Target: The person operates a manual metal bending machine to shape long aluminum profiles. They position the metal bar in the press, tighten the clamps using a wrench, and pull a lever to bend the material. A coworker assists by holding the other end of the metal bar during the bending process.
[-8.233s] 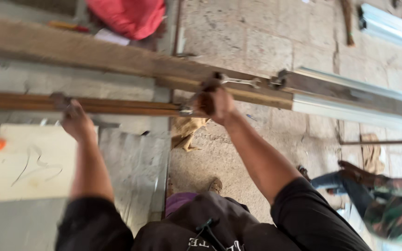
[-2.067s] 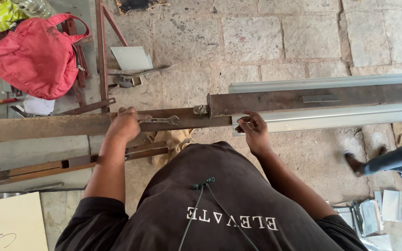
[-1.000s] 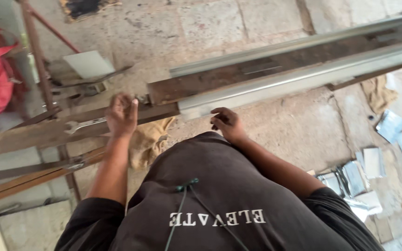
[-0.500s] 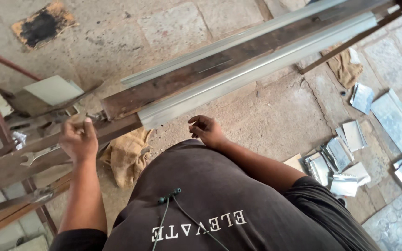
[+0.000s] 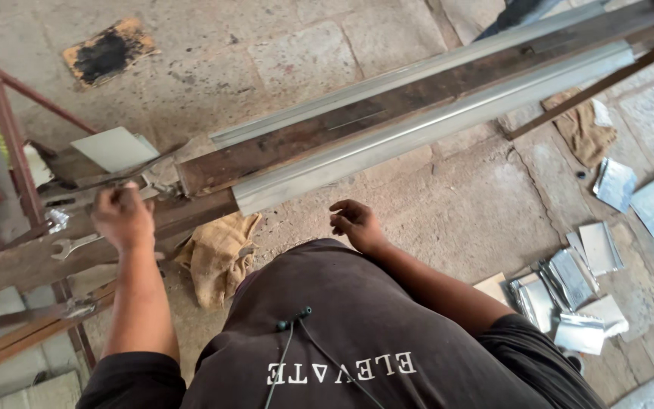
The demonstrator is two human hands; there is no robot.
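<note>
The left hand [image 5: 123, 220] rests on the long rusty brown steel beam [image 5: 387, 113], at about 9 o'clock in the view; its fingers are curled down on the metal, but I cannot tell if they really grip it. The beam runs in a slant from 9 o'clock up to 1 o'clock, with a long pale grey folded metal sheet [image 5: 433, 129] lying along its near side, touching it. The right hand [image 5: 356, 223] hangs in the air just below the near end of this sheet, fingers loosely bent and open, holding nothing.

Near the left hand, a small silver open-end spanner [image 5: 73, 245] lies on the beam. A crumpled tan cloth rag [image 5: 221, 254] lies on the stone floor [image 5: 456, 204] between the two hands, under the beam. At 10 o'clock stands a red-brown painted steel frame [image 5: 13, 144], with a flat pale green square sheet [image 5: 113, 148] beside it. At 11 o'clock is a yellow-edged black patch [image 5: 107, 53] on the floor. At 4 o'clock many small shiny cut pieces of sheet metal [image 5: 584, 280] lie scattered, some overlapping.
</note>
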